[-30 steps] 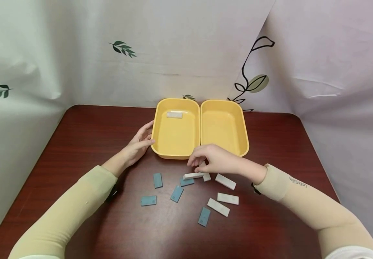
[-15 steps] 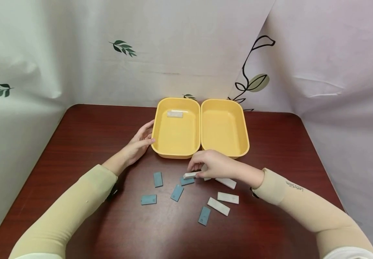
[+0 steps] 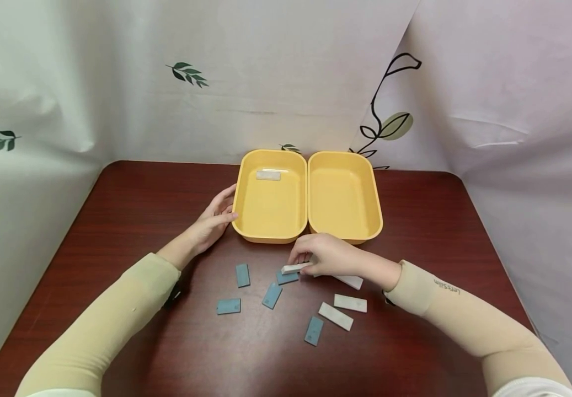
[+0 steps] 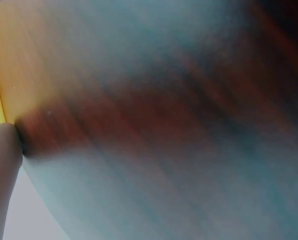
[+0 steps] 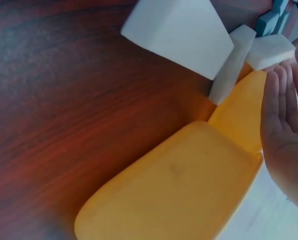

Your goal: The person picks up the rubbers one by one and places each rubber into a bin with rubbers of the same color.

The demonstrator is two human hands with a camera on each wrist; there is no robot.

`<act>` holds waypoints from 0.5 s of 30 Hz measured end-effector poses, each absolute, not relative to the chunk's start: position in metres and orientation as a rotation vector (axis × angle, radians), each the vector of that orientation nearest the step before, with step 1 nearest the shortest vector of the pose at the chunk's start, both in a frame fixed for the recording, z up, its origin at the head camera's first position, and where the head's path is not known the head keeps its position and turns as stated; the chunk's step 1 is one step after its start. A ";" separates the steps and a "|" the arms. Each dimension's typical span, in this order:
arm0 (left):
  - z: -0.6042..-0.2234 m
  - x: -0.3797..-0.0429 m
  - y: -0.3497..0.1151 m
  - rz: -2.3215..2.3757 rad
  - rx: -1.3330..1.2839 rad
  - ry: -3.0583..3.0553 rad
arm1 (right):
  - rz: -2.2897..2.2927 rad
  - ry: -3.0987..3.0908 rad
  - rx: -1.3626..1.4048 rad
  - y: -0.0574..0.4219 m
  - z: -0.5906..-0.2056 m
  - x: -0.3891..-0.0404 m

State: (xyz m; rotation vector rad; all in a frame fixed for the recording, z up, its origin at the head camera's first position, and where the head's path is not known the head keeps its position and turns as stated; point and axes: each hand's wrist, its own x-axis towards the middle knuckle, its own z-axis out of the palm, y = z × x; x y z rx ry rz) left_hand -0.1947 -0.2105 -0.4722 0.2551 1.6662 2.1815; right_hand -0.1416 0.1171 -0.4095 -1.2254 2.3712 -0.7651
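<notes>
In the head view, my right hand [image 3: 325, 253] pinches a small white rectangular block [image 3: 292, 268] between thumb and fingers, just in front of the trays. The held block overlaps a blue rectangular piece [image 3: 287, 277] in this view. My left hand [image 3: 211, 223] rests against the outer side of the left yellow tray [image 3: 271, 240], its thumb at the rim and its fingers along the wall. One white block [image 3: 268, 175] lies inside that tray at the back. The right wrist view shows the held white block [image 5: 271, 51] at the fingertips and another white block [image 5: 181, 32] close to the camera.
A second yellow tray [image 3: 345, 234] stands against the first on the right. Nearer on the dark red table [image 3: 176, 353] lie white blocks [image 3: 350, 302] and several blue pieces [image 3: 272, 296]. Patterned cloth [image 3: 266, 82] hangs behind and around the table.
My right hand has lowered slightly toward me, its thumb and fingers closing on the white block. It now covers more of the white blocks behind it. The left hand stays at the tray.
</notes>
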 end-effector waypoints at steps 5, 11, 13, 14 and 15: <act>-0.472 -0.195 -0.210 2.180 0.260 1.672 | -0.784 2.379 -1.219 0.117 -0.416 -0.142; -0.472 -0.194 -0.210 2.173 0.252 1.675 | -0.756 2.404 -1.220 0.116 -0.422 -0.140; -0.471 -0.193 -0.210 2.170 0.250 1.677 | -0.735 2.413 -1.218 0.116 -0.423 -0.139; -0.471 -0.193 -0.210 2.170 0.249 1.677 | -0.725 2.418 -1.216 0.116 -0.424 -0.139; -0.471 -0.193 -0.210 2.170 0.249 1.677 | -0.719 2.421 -1.214 0.116 -0.425 -0.139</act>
